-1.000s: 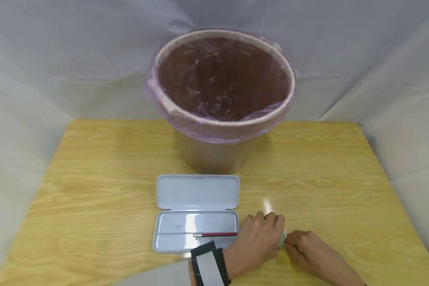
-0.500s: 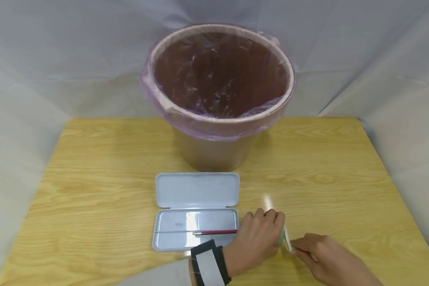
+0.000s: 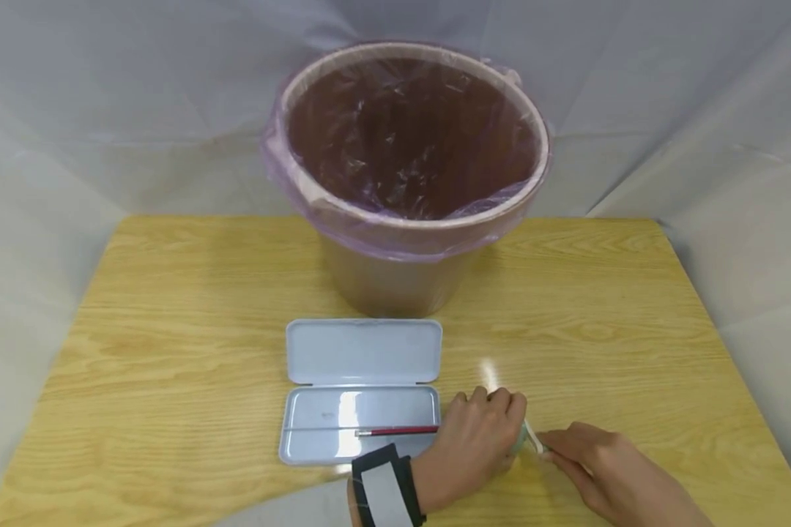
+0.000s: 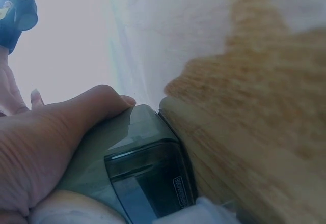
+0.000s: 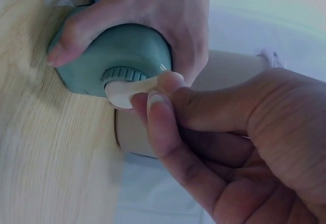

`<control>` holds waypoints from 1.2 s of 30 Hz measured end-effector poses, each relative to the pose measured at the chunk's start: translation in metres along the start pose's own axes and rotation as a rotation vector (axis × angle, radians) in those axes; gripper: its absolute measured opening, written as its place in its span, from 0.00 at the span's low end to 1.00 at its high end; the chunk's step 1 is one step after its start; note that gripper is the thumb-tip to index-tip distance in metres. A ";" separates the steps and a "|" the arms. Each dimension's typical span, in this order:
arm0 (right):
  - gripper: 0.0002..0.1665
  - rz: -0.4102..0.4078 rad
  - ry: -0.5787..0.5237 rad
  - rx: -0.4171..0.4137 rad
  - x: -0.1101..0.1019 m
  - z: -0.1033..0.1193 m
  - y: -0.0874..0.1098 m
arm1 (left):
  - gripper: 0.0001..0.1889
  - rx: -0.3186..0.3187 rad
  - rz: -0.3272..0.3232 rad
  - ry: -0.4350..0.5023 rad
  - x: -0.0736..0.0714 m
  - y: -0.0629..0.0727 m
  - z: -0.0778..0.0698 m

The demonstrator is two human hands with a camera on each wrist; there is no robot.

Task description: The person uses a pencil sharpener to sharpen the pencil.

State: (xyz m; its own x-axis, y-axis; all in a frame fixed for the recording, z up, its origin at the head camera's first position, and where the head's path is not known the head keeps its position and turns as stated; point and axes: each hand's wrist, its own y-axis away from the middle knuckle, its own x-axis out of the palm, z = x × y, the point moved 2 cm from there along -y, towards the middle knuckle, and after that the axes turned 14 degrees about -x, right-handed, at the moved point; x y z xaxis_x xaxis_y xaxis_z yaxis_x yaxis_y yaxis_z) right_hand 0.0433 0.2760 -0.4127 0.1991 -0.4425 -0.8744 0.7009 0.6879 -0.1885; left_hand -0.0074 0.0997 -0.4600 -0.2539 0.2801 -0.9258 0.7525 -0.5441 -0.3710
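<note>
My left hand point(image 3: 473, 448) grips a green crank pencil sharpener point(image 5: 130, 48) from above, holding it against the table. A dark see-through drawer point(image 4: 153, 180) shows on the sharpener in the left wrist view. With thumb and fingertips my right hand point(image 3: 609, 465) pinches the end of the white crank handle point(image 5: 133, 88), which slants from the sharpener's ribbed hub. A dark red pencil point(image 3: 398, 430) with a metal ferrule at its left end overlaps the light blue pencil case point(image 3: 362, 355). Its right end is hidden behind my left hand.
Behind the open pencil case stands a large brown bin point(image 3: 395, 282), lined with a thin purple plastic bag point(image 3: 395, 245). Pale cloth point(image 3: 138, 88) hangs at the back and sides of the wooden table point(image 3: 191, 322).
The crank handle has swung round, now showing slanted toward the lower right. My right hand has moved a little to the right with it, while my left hand stays on the sharpener.
</note>
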 end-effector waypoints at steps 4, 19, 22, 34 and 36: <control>0.14 0.020 0.031 0.008 0.000 0.000 0.001 | 0.23 0.006 0.008 0.000 0.000 0.000 0.000; 0.11 0.012 0.375 -0.124 -0.006 0.006 -0.019 | 0.20 0.000 0.026 -0.015 0.000 0.000 0.000; 0.19 0.051 0.405 -0.084 -0.006 0.008 -0.024 | 0.19 -0.004 0.013 -0.024 0.000 0.001 -0.001; 0.27 0.055 0.518 -0.064 -0.003 -0.001 -0.038 | 0.21 -0.012 0.017 -0.053 0.000 0.000 -0.001; 0.28 0.054 0.507 -0.059 -0.002 -0.004 -0.039 | 0.21 -0.006 0.011 -0.077 -0.001 0.001 -0.001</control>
State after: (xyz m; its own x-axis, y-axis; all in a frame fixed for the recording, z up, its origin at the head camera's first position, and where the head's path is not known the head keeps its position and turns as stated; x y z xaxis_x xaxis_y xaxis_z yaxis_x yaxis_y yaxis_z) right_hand 0.0132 0.2523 -0.4051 -0.1340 -0.0809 -0.9877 0.6558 0.7400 -0.1496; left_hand -0.0061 0.0996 -0.4594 -0.2916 0.2119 -0.9328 0.7593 -0.5418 -0.3605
